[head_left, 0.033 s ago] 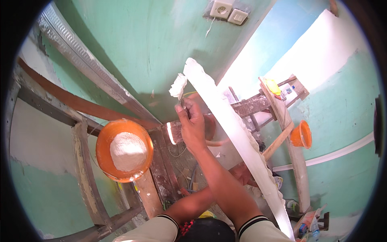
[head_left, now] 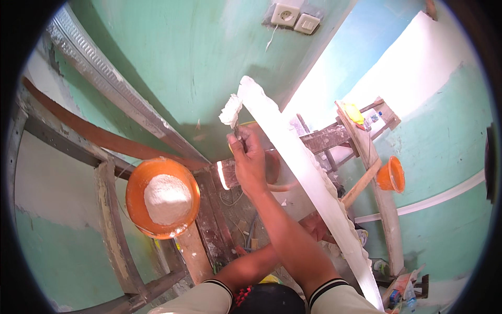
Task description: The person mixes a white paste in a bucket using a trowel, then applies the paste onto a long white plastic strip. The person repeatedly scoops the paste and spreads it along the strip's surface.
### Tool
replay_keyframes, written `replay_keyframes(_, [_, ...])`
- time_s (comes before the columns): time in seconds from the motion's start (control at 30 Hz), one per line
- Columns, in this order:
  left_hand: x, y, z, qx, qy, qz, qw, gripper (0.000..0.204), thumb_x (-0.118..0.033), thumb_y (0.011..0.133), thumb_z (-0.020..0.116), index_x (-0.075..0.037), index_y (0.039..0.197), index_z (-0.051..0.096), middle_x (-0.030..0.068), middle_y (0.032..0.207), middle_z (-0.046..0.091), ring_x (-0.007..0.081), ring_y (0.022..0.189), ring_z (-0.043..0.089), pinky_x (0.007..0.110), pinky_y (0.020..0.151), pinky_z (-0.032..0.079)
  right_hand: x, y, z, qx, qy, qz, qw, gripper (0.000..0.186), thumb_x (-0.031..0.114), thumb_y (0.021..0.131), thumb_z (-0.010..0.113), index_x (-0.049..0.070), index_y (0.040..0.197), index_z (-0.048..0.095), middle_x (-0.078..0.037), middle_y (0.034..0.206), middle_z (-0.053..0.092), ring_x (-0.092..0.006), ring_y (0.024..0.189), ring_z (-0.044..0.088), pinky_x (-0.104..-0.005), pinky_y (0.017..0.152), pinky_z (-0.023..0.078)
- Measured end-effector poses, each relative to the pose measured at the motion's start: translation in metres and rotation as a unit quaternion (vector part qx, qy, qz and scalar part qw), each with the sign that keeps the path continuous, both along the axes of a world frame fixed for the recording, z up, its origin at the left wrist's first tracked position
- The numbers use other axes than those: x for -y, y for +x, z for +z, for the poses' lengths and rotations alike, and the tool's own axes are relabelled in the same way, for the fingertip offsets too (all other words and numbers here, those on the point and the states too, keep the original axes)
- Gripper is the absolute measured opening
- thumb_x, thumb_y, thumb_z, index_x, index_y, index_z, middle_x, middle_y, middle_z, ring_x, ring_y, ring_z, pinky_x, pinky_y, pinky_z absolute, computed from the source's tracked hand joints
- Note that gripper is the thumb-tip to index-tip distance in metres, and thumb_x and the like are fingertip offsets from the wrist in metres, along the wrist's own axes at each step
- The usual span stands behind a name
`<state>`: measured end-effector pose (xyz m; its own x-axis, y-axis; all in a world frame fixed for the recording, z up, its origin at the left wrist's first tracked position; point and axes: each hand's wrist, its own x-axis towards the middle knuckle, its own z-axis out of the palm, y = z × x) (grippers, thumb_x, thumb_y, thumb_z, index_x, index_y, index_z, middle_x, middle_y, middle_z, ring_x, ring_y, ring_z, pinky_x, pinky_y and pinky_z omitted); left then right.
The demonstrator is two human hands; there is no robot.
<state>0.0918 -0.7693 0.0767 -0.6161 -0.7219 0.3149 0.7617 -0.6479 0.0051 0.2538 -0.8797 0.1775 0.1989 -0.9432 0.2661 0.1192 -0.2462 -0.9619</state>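
Observation:
My right hand (head_left: pixel 248 162) is closed round the handle of a putty knife (head_left: pixel 238 132), whose blade is hidden under a lump of white paste (head_left: pixel 230 111). The lump is beside the far end of a long white moulding strip (head_left: pixel 306 175), which slants from the middle of the view down to the lower right. Rough white paste lines the strip's right edge. Crossing beneath my right arm, my left hand (head_left: pixel 314 226) holds the strip from below; the strip partly covers its fingers. Left of my hands, an orange bucket (head_left: pixel 135 191) contains white powder (head_left: pixel 168 199).
Wooden scaffold beams (head_left: pixel 384 209) stand on the right, with a smaller orange bucket (head_left: pixel 391 174) beside them and a yellow item (head_left: pixel 353 112) on top. A metal frame (head_left: pixel 107 209) is at left. The green wall (head_left: pixel 209 52) ahead carries a socket (head_left: pixel 285 14) and a switch (head_left: pixel 307 23).

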Motion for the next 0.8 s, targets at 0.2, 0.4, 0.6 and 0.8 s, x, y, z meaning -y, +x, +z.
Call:
replay_keyframes(0.2, [-0.002, 0.006, 0.003, 0.002, -0.008, -0.01, 1.0, 0.049, -0.038, 0.106, 0.062, -0.014, 0.148, 0.051, 0.0054, 0.136, 0.063, 0.0224, 0.126, 0.062, 0.046, 0.095, 0.06, 0.029, 0.009, 0.014, 0.02, -0.003, 0.001, 1.0, 0.032, 0.018, 0.108, 0.063, 0.001, 0.134, 0.057, -0.002, 0.114, 0.065, -0.0055, 0.092, 0.052, -0.0232, 0.084, 0.045])
replay_keyframes(0.4, [-0.004, 0.01, 0.004, -0.006, -0.01, -0.011, 1.0, 0.05, -0.038, 0.106, 0.062, -0.014, 0.148, 0.05, 0.0053, 0.137, 0.062, 0.0226, 0.128, 0.061, 0.047, 0.095, 0.06, 0.036, 0.013, 0.001, 0.064, 0.054, 0.011, 0.996, 0.033, 0.019, 0.108, 0.062, 0.0, 0.134, 0.056, -0.006, 0.118, 0.065, -0.0102, 0.102, 0.056, -0.0269, 0.092, 0.045])
replay_keyframes(0.6, [-0.007, 0.011, 0.009, -0.017, -0.019, -0.007, 1.0, 0.05, -0.039, 0.106, 0.062, -0.015, 0.149, 0.05, 0.0053, 0.138, 0.062, 0.0229, 0.129, 0.06, 0.048, 0.096, 0.06, 0.021, -0.002, -0.02, 0.11, 0.07, 0.017, 0.991, 0.032, 0.014, 0.109, 0.059, 0.001, 0.138, 0.052, -0.008, 0.126, 0.062, -0.0128, 0.116, 0.057, -0.0293, 0.103, 0.044])
replay_keyframes(0.8, [-0.012, 0.015, 0.009, -0.025, -0.021, -0.007, 0.999, 0.051, -0.039, 0.106, 0.062, -0.015, 0.149, 0.05, 0.0052, 0.139, 0.061, 0.0232, 0.13, 0.06, 0.049, 0.096, 0.06, -0.006, -0.022, -0.027, 0.119, 0.11, -0.004, 0.987, 0.031, 0.013, 0.109, 0.057, -0.001, 0.136, 0.052, -0.007, 0.126, 0.062, -0.0137, 0.118, 0.058, -0.0296, 0.104, 0.045])
